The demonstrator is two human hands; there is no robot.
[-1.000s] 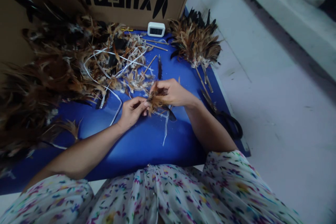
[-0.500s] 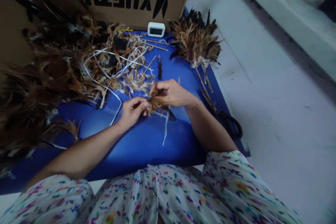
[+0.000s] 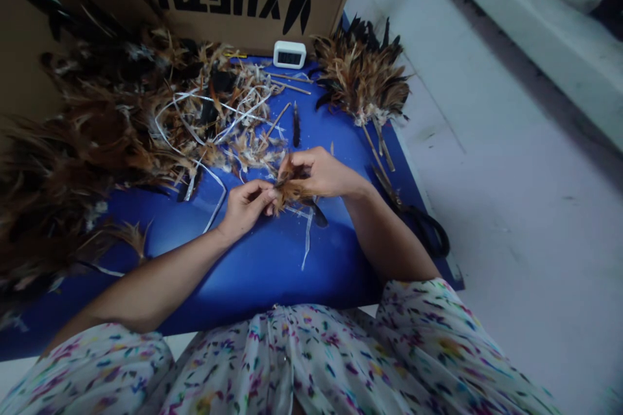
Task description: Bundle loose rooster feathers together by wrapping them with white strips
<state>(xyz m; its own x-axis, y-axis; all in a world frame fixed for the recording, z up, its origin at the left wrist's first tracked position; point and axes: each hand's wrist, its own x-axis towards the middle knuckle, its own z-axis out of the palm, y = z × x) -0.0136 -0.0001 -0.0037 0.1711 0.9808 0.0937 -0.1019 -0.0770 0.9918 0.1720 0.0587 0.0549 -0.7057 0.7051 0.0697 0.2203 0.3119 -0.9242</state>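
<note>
My left hand (image 3: 248, 205) pinches the near end of a small bunch of brown feathers (image 3: 291, 194) above the blue tabletop (image 3: 253, 272). On its other side my right hand (image 3: 314, 172) has thumb and fingers closed on the same feathers, their tips partly hidden. A dark feather (image 3: 318, 214) and a strip of white ribbon (image 3: 307, 243) lie below the right hand. Just beyond the hands rests a single black feather (image 3: 296, 125) beside a thin stick (image 3: 277, 122).
A large heap of brown feathers (image 3: 111, 136) with tangled white ribbon (image 3: 168, 136) covers the left. A feather bundle (image 3: 363, 74) on sticks lies at back right, near scissors (image 3: 431, 230). Behind stand a white digital clock (image 3: 289, 54) and a cardboard box (image 3: 219, 26).
</note>
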